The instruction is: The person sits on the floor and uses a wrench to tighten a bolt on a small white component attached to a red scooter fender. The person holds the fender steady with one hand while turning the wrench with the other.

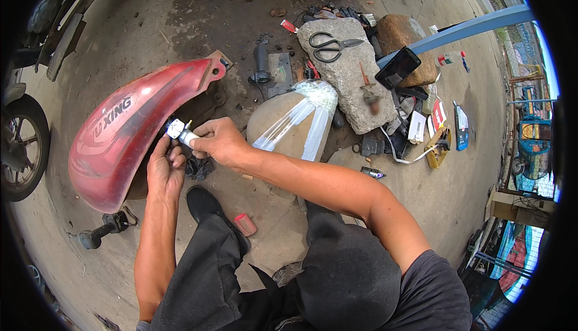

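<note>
Beside red tank [120, 144] — both hands [198, 150] pinch white part [179, 131] | scissors [331, 46] beyond

white carton [416, 127], blue packet [461, 127] beside stone slab [343, 69].

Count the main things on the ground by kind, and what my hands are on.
Red fender: 1
Scissors: 1
Stones: 3
Clear bag: 1
Small white part, held by left hand and right hand: 1
Total: 7
</note>
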A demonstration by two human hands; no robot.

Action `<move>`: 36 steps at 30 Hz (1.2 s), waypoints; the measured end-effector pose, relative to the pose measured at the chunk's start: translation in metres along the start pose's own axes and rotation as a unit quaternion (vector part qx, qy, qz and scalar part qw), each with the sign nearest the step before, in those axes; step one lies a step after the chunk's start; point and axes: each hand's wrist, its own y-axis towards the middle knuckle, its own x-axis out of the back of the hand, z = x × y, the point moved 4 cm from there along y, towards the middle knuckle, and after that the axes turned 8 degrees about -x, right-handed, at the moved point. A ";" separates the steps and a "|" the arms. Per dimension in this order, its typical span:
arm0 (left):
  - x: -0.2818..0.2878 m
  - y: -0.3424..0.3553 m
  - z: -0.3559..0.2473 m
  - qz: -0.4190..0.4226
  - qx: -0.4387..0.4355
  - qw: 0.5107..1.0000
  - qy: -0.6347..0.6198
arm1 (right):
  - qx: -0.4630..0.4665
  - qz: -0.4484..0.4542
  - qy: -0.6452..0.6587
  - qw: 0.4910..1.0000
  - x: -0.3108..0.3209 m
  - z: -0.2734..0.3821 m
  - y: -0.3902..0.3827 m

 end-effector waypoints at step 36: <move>-0.001 -0.001 0.003 -0.008 0.005 1.000 -0.022 | -0.002 -0.004 -0.004 1.000 0.001 0.001 0.000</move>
